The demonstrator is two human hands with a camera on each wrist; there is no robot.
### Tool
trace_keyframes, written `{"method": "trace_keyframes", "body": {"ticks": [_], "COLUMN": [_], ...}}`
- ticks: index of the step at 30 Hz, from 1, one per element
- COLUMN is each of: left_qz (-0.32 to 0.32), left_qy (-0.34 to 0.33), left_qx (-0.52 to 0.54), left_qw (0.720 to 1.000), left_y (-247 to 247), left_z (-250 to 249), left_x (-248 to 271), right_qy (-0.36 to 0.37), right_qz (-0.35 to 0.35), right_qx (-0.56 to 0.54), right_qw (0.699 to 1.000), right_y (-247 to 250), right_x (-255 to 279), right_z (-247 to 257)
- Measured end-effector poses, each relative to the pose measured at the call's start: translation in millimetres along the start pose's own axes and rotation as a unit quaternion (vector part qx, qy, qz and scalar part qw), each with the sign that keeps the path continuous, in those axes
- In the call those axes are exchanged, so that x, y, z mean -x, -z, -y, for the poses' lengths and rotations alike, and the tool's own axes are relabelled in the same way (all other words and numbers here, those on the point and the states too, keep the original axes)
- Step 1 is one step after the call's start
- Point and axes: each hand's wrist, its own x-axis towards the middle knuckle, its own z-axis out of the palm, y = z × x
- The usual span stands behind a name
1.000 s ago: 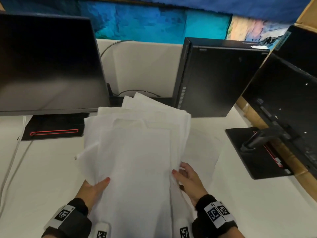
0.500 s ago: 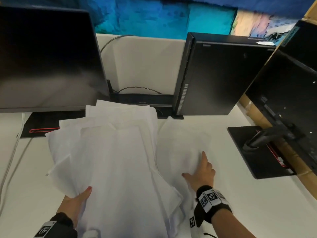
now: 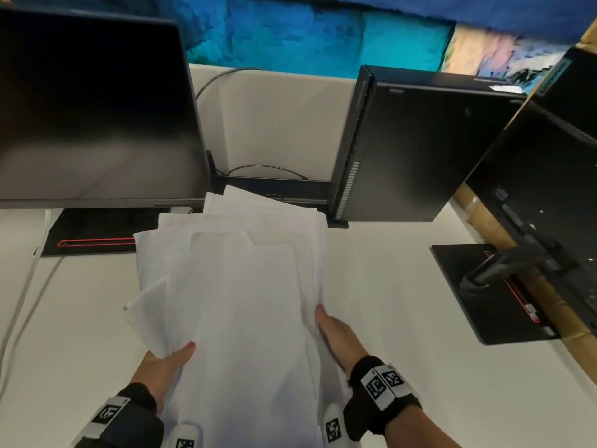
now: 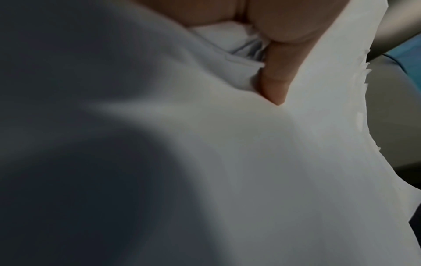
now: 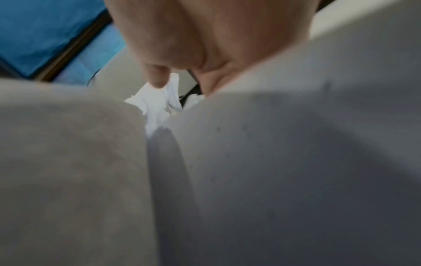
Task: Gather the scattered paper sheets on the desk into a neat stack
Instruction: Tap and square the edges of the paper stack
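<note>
Head view, paper sheets: a loose, fanned bundle held above the white desk, in front of the person, between the monitor on the left and the desktop computer case on the right.
Head view, left hand: grips the bundle's lower left edge, thumb on top of the sheets.
Head view, right hand: holds the lower right edge, thumb laid along the side; the fingers are hidden under the paper.
Head view, orientation: the long axis runs away from the person toward the partition; the far edges are staggered and one corner sticks out at the left.
Left wrist view, fingers: curled into crumpled paper layers, which confirms a grip on the sheets.
Right wrist view, fingers: a fingertip presses on bunched paper edges; the view is blurred and mostly filled with paper.
Step in hand, judgement: squaring the bundle.
Technique, judgement: loosen the grip slightly, stand the sheets on one short edge, tap them on the desk until the edges align, then repeat on a long edge. Avoid squeezing, which creases the corners.
</note>
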Motion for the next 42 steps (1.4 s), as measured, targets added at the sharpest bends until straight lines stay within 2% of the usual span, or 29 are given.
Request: {"method": "trace_keyframes", "body": {"ticks": [2, 5, 9, 13, 16, 20, 24, 28, 33, 36, 39, 42], "left_qz": [-0.002, -0.009, 0.0, 0.013, 0.056, 0.124, 0.116, 0.127, 0.085, 0.101, 0.126, 0.098], "left_qy": [0.002, 0.009, 0.005, 0.018, 0.02, -0.033, -0.14, -0.247, -0.378, -0.399, -0.377, -0.361], "left_qx": [0.003, 0.009, 0.018, 0.04, 0.051, 0.047, 0.019, 0.01, 0.01, -0.001, -0.041, -0.022], "left_qw": [1.0, 1.0, 1.0, 0.999, 0.997, 0.991, 0.983, 0.961, 0.922, 0.911, 0.916, 0.927], "left_y": [-0.5, -0.1, -0.2, 1.0, 1.3, -7.2, -17.5, -27.2, -44.5, -46.1, -46.8, -51.4], "left_z": [2.0, 3.6, 2.2, 1.0, -4.3, -32.3, -68.5, -110.2, -144.6, -144.0, -123.1, -114.5], "left_x": [-0.8, -1.5, 0.4, 7.1, 11.9, 28.1, 35.9, 50.1, 68.3, 71.0, 64.1, 63.7], "right_qy": [0.017, 0.035, 0.048, 0.08, 0.104, 0.138, 0.199, 0.285, 0.35, 0.347, 0.305, 0.259], "right_qz": [0.059, 0.04, 0.112, 0.113, 0.107, 0.08, 0.05, 0.012, -0.07, -0.075, -0.061, -0.071], "right_qx": [-0.002, -0.023, -0.02, -0.016, -0.053, -0.11, -0.102, -0.192, -0.248, -0.251, -0.213, -0.231], "right_qw": [0.998, 0.998, 0.992, 0.99, 0.987, 0.981, 0.973, 0.939, 0.901, 0.901, 0.926, 0.935], "right_y": [-2.9, -5.5, -7.8, -3.1, 3.5, 11.8, 24.8, 43.6, 49.0, 47.5, 38.9, 33.8], "right_x": [3.0, 3.1, 0.5, 5.2, 11.9, 23.3, 39.9, 56.7, 77.4, 80.7, 71.9, 64.1], "right_z": [-0.6, -1.2, -6.1, -12.8, -14.5, -7.3, 22.7, 72.9, 108.8, 101.0, 76.2, 63.3]}}
